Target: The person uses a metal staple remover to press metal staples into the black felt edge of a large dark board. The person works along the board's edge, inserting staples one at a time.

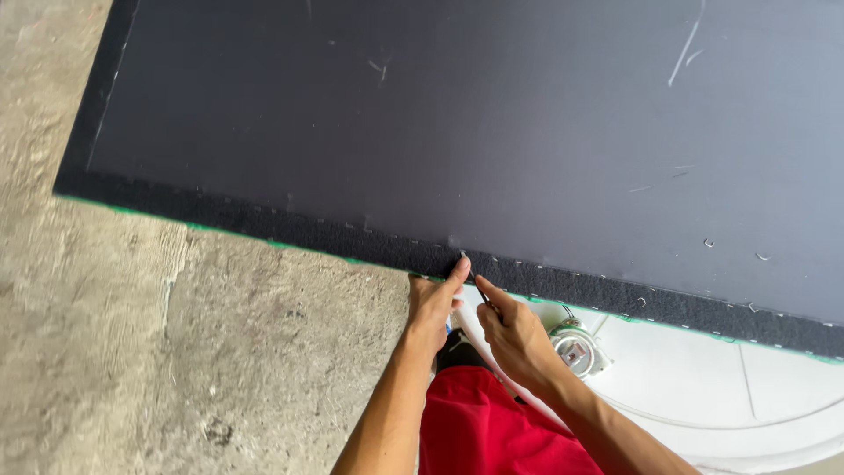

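Observation:
A large dark panel lies flat, edged with a strip of black fuzzy fabric fixed by a row of small metal staples, with a thin green line under the edge. My left hand presses its thumb onto the fabric strip at the near edge. My right hand sits just right of it, gripping a thin dark tool whose tip meets the strip beside my left thumb.
Rough concrete floor lies to the left. A white round object sits under the panel at lower right, with a small metal and white device on it. My red garment shows at the bottom. Loose staples lie on the panel.

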